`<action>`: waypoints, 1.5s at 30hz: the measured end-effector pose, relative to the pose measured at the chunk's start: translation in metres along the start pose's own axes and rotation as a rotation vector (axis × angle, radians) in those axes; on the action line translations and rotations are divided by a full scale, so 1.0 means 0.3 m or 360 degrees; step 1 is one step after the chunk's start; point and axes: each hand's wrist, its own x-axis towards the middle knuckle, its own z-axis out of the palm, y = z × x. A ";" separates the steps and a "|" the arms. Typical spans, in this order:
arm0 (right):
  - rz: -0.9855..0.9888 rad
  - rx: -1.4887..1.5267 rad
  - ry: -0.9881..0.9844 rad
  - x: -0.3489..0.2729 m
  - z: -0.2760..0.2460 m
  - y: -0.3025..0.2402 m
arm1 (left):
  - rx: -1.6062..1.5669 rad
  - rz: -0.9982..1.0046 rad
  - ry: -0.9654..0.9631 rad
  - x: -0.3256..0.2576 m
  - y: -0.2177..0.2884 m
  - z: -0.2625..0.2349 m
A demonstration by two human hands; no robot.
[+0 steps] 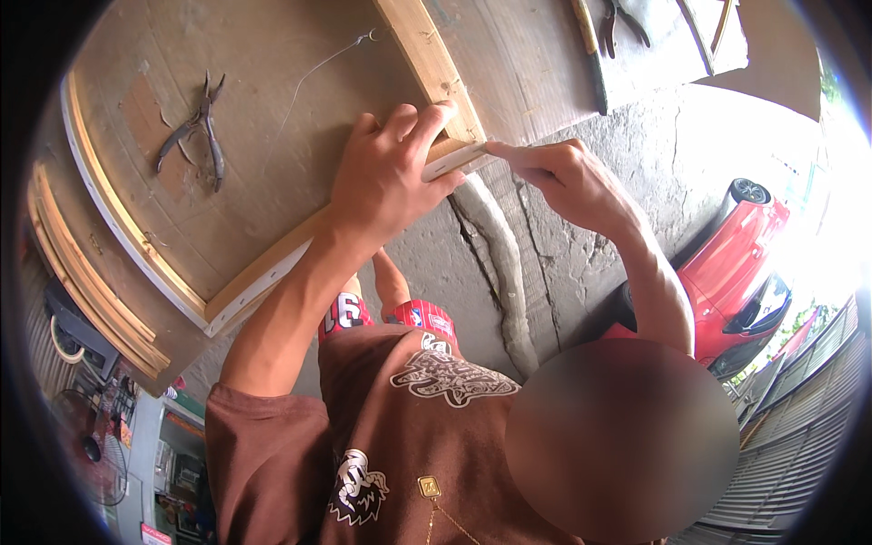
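A pale wooden frame (429,56) lies across a brown work surface (272,173), with a white strip (272,272) along its outer side. My left hand (386,168) grips the near rail close to the right corner, fingers over the top and thumb on the outer side. At that same corner, my right hand (577,186) has its fingertips pressed against the end of the rail. Its other fingers are curled in, and anything small between the fingertips is hidden. A thin wire (313,73) trails inside the frame from a small loop near the far rail.
Pliers (204,132) lie inside the frame at left. A long-handled tool (592,54) and another pair of pliers (622,25) rest at the far right. Several wood strips (86,263) lie at the left edge. Beyond the cracked concrete (599,272) stands a red car (727,272).
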 end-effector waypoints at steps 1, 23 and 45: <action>-0.0039 -0.0079 0.0018 0.001 -0.001 -0.001 | -0.0005 -0.0001 0.0003 0.001 0.000 0.001; -0.0185 0.0087 0.1447 0.019 0.469 0.035 | -0.0029 -0.0029 -0.0009 -0.006 0.006 0.016; 0.0036 0.0264 0.1452 -0.112 0.389 -0.129 | 0.0042 0.0132 0.0205 -0.036 0.042 0.029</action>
